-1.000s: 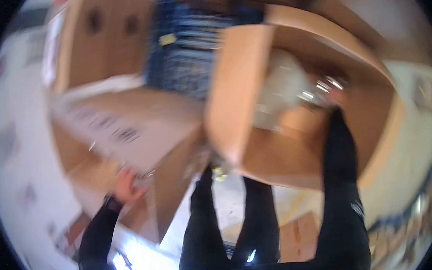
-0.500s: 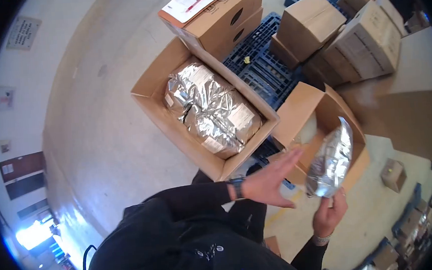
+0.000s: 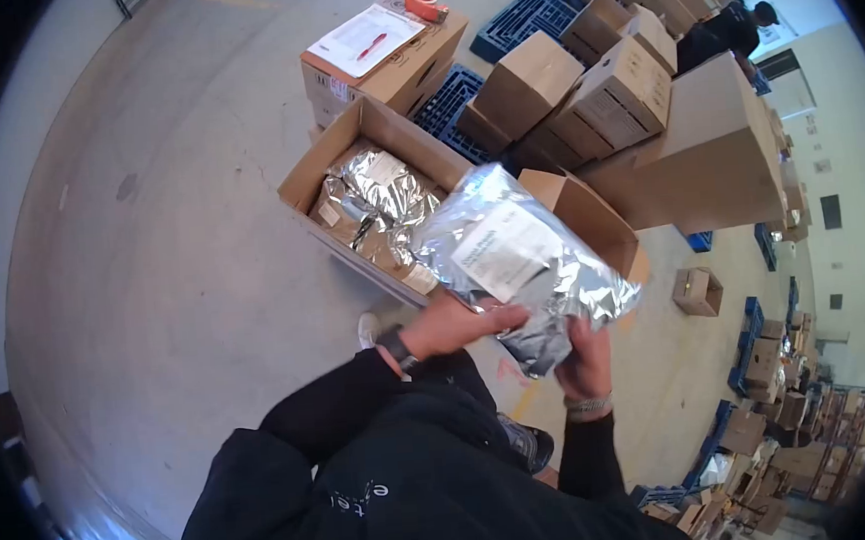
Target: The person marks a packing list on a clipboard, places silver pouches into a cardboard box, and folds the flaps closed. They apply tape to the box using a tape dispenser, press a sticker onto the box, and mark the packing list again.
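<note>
One silver bag (image 3: 542, 257) partly hides an open carton (image 3: 600, 220).

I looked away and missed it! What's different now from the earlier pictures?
The left hand, free half a second ago, has taken hold of the silver bag that the right hand already held. The bag moved left, toward the open box of packed bags, and its white label now shows. The packed bags and red pen stayed put.
</note>
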### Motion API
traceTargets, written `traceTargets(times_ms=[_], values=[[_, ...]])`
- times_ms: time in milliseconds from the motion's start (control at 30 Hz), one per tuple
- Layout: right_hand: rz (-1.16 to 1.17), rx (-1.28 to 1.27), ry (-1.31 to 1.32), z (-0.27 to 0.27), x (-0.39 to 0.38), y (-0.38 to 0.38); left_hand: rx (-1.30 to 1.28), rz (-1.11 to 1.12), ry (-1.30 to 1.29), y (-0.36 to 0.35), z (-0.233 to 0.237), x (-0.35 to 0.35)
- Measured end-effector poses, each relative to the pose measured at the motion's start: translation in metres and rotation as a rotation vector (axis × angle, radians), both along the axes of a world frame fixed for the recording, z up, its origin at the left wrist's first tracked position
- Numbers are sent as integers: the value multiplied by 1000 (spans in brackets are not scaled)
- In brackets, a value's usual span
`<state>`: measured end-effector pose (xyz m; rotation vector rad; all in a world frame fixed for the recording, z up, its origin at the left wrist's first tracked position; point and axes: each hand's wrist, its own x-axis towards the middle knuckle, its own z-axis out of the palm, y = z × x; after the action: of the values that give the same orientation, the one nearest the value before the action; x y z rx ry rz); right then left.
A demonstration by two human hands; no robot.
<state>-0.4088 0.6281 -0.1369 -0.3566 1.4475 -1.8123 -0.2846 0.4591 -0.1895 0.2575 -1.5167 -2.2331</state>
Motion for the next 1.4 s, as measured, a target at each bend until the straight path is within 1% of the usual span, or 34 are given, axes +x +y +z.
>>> traceTargets(times_ms=[67,100,133,167,200,233,267,300,333,367,400,433,467,500,567,600,667,700,733,767,800,867,900,933,967,1000,1033,1100,1133,1200,1233,1300,1333,1400], values=[[82,262,235,13,-17,-21,-388,-623,-522,-50,-4,27],[149,414,338,15,-28,-35,-482,-597,-525,-56,-21,57],[142,379,491,12,-27,-42,-584,-557,-528,-64,-46,87],[147,343,504,10,-34,-57,-605,-494,-545,-69,-72,124],[242,323,504,5,-43,-67,-531,-494,-643,-78,-58,153],[328,339,480,-6,-46,-61,-479,-406,-738,-86,-56,178],[343,460,644,-37,-65,-66,-410,-334,-834,-85,-59,207],[337,452,645,-45,-58,-68,-399,-263,-894,-84,-64,237],[344,391,923,-49,-53,-92,-405,-157,-940,-88,-70,259],[350,340,1184,-54,-43,-110,-417,-136,-940,-93,-68,271],[354,345,1168,-55,-31,-121,-329,-29,-1035,-87,-60,288],[366,387,1032,-53,-20,-137,-244,74,-1132,-80,-56,307],[369,407,912,-52,-13,-156,-256,76,-1140,-77,-61,325],[361,395,909,-64,-7,-167,-257,144,-1145,-70,-73,341],[315,22,466,-110,-2,-186,-227,234,-1182,-49,-86,366],[314,20,458,-128,3,-194,-203,260,-1215,-37,-90,377],[360,-40,205,-173,9,-205,-176,245,-1266,-16,-98,394],[418,283,253,-250,-6,-208,-140,226,-1314,-4,-99,402],[403,244,71,-285,-4,-207,-137,222,-1327,6,-98,409],[384,204,-111,-300,4,-204,-110,172,-1400,15,-95,415],[382,210,-130,-313,5,-197,-80,115,-1475,24,-90,423],[415,1223,686,-323,2,-191,-71,117,-1527,36,-84,438],[415,1230,667,-328,6,-195,-60,129,-1563,38,-82,445],[287,1019,764,-324,8,-205,-64,114,-1570,38,-80,446],[158,815,850,-319,12,-210,-12,171,-1571,40,-78,446],[261,748,888,-289,18,-223,34,220,-1574,38,-75,446],[358,671,921,-266,23,-246,23,193,-1584,30,-73,442],[667,554,1480,-288,37,-283,0,166,-1600,15,-68,424],[672,553,1460,-299,40,-293,6,161,-1586,2,-59,406],[872,325,1497,-321,39,-314,15,167,-1586,-22,-46,380],[869,324,1477,-333,33,-320,22,174,-1565,-35,-44,369],[1054,433,1430,-355,17,-317,25,212,-1556,-56,-36,352],[1084,427,1431,-373,13,-319,34,256,-1530,-62,-31,349],[1069,405,1443,-377,13,-320,62,267,-1552,-73,-24,341]])
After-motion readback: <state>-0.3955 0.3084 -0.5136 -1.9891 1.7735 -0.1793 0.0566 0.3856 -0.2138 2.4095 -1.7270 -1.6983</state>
